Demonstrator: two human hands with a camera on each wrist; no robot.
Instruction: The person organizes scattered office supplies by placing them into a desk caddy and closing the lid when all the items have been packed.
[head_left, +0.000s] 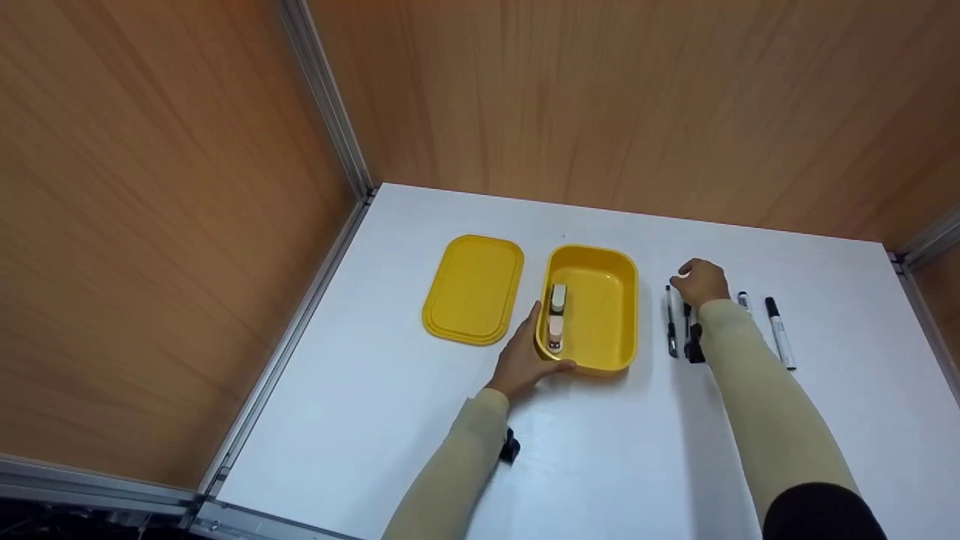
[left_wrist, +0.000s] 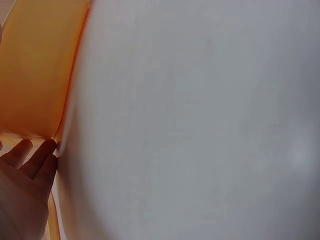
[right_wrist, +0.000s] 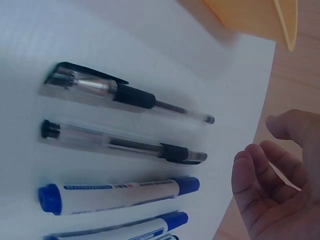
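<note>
An open yellow box sits on the white table and holds two small white-and-tan items along its left wall. My left hand rests against the box's near-left corner, fingers straight along the side and thumb on the front rim. The left wrist view shows those fingers touching the yellow wall. My right hand hovers over the far ends of the pens, loosely curled and empty. Two clear black-grip pens and blue markers lie side by side.
The yellow lid lies flat left of the box. A black-capped marker lies furthest right in the pen row. Wooden walls with metal rails enclose the table at the back and both sides.
</note>
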